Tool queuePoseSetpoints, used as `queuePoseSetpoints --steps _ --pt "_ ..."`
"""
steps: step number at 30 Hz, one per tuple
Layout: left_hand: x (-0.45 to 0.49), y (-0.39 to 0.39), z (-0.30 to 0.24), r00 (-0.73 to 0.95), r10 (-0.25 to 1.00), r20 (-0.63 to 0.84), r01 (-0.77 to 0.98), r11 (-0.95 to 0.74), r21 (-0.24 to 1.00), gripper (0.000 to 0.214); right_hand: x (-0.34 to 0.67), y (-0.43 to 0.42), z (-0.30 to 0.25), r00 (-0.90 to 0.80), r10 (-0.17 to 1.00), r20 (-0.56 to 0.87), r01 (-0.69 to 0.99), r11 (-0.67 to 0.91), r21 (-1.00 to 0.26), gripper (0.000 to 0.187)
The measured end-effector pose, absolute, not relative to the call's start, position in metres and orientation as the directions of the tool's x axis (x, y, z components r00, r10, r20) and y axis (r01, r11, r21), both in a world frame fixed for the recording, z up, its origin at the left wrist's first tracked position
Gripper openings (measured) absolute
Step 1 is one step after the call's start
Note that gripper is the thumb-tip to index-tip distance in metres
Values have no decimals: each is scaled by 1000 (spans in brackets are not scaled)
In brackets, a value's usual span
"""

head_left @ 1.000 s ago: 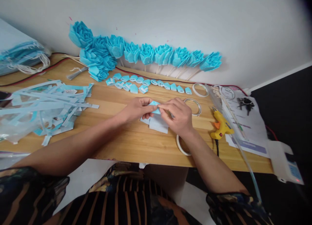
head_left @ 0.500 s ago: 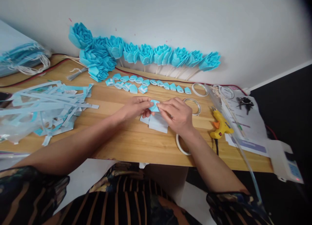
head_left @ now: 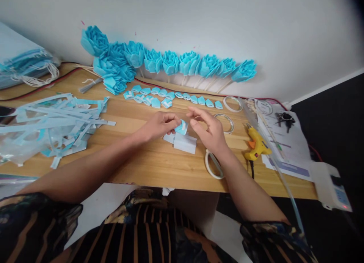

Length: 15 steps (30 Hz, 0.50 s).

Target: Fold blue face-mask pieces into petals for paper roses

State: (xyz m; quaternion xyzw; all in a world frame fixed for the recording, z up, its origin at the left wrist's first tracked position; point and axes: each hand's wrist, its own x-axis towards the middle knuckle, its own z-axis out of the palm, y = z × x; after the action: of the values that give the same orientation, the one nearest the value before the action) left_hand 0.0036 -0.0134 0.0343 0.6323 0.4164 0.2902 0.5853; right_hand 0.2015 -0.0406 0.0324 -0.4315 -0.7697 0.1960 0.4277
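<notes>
Pinching blue piece (head_left: 181,128), left hand (head_left: 162,125), right hand (head_left: 209,131) empty, wooden table (head_left: 159,166), pale wall (head_left: 182,20)

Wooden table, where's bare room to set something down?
The table is bare in front of the folded white sheet, between the left forearm and frontmost white ring; also, more narrowly, between the right forearm and yellow glue gun. Crowded: left, loose pale-blue strips; back, blue layered flowers.

Left fingers (head_left: 173,123) partly hide the blue piece (head_left: 181,127).
</notes>
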Motion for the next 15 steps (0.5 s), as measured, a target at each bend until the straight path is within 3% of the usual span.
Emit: queuePoseSetpoints --steps 5,10,15 --pt "4 -15 34 499 865 -45 140 -29 990 23 197 -42 30 -278 903 326 396 417 -818 38" --pt "2 -15 32 466 885 -10 81 -32 996 36 197 -41 30 -235 929 285 309 350 -884 37" --pt "5 -16 29 528 849 -16 65 -22 998 31 196 -40 28 -156 947 282 249 314 -916 36"
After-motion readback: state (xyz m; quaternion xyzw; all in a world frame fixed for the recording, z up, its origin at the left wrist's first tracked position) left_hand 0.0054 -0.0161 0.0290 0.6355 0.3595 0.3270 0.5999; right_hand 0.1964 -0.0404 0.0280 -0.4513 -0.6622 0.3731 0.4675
